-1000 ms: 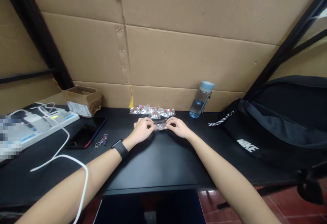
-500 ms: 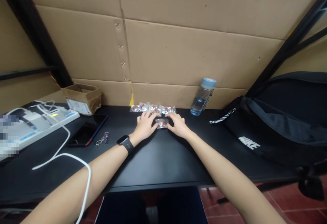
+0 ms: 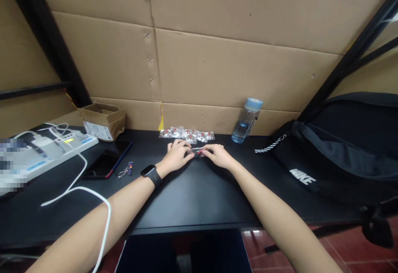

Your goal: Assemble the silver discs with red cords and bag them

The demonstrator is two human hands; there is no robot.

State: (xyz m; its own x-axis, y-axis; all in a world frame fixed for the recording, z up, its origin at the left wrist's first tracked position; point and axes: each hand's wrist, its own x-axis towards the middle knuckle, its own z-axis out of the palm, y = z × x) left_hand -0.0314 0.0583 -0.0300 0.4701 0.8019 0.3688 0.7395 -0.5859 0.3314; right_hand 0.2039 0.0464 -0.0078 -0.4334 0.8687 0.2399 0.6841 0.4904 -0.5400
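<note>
Between my two hands is a small clear plastic packet [image 3: 196, 152] with something red in it, tilted up at the middle of the black table. My left hand [image 3: 178, 155], with a dark watch on its wrist, pinches the packet's left end. At the right end, the thumb and fingers of my right hand [image 3: 217, 155] close on it. Just beyond lies a row of several similar clear packets [image 3: 186, 134] with red spots, along the foot of the cardboard wall.
A bottle [image 3: 245, 120] with a blue lid stands right of the packets, before a black backpack [image 3: 336, 148]. On the left are an open cardboard box [image 3: 102, 120], a dark tablet [image 3: 107, 159], a keychain [image 3: 127, 170], a power strip [image 3: 59, 152] and a white cable [image 3: 83, 188] crossing my left forearm.
The packet lay flat between my hands; now it is tilted up and my fingers have closed in on both ends. The view has shifted slightly.
</note>
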